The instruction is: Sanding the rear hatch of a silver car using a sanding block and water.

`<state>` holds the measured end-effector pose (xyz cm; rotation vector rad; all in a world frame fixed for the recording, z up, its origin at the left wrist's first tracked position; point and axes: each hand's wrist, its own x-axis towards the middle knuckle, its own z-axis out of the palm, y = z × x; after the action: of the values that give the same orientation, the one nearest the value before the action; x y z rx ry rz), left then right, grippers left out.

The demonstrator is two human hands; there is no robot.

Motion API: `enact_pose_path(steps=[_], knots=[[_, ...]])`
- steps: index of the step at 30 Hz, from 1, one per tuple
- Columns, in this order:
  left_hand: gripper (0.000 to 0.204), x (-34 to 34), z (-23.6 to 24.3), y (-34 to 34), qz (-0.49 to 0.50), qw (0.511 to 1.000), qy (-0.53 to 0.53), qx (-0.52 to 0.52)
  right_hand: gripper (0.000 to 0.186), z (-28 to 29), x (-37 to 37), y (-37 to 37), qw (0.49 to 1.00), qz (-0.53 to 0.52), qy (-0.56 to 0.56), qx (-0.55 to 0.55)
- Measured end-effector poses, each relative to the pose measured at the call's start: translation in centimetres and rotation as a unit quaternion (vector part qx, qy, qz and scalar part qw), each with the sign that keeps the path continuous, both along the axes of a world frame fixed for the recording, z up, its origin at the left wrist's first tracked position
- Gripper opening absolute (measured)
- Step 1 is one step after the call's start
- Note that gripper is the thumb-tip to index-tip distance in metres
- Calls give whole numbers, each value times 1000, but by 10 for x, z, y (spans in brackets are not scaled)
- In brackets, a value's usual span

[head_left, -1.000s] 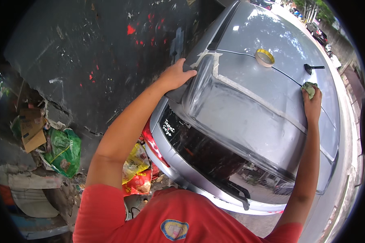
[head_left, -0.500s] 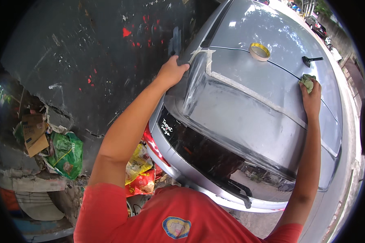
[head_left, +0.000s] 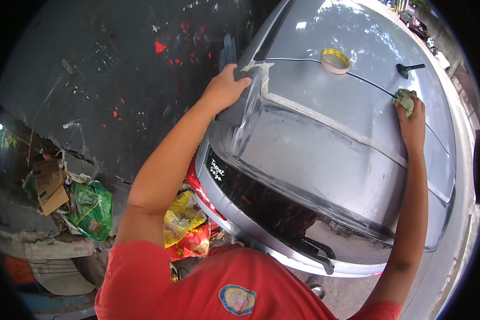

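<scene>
At the rear corner of a silver car (head_left: 325,154), my left hand (head_left: 226,89) is closed round what looks like a long grey strip (head_left: 229,49), its thumb pointing right. The strip shows above and below the hand; my fingers hide its middle. My right hand (head_left: 412,120) reaches across to the right side of the roof, its fingers pinching a crumpled green cloth (head_left: 405,102) against the surface, beside a dark curved seam. Masking tape (head_left: 314,118) runs across the roof, bordering a dull, scuffed rear section. A roll of tape (head_left: 334,61) lies between my hands, farther off.
A short black antenna (head_left: 409,70) stands on the roof beyond the cloth. A dark paint-spotted wall (head_left: 90,69) rises close on the left. Below it are a green bag (head_left: 90,210), cardboard (head_left: 50,186) and yellow and red packaging (head_left: 184,218). A rear wiper (head_left: 317,253) crosses the glass.
The view has shifted slightly. My left hand and the grey strip have risen a little along the car's corner. The cloth stays by the seam in my right hand.
</scene>
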<state>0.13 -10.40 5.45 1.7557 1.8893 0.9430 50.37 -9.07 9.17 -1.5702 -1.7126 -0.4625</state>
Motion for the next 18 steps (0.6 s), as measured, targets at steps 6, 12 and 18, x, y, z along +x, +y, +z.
enact_pose_path(steps=[6, 12, 18], knots=[[74, -49, -60, -57, -5, 999, -42, -2, 43, 7, 1, 0, 999, 35, -13, 10], [73, -33, -28, -11, 25, 998, -34, -37, 46, 0, 6, 6, 1000, -2, -12, -12], [74, -34, -37, -55, 19, 999, -7, -24, 46, 6, -1, 0, 1000, 13, -13, -11]])
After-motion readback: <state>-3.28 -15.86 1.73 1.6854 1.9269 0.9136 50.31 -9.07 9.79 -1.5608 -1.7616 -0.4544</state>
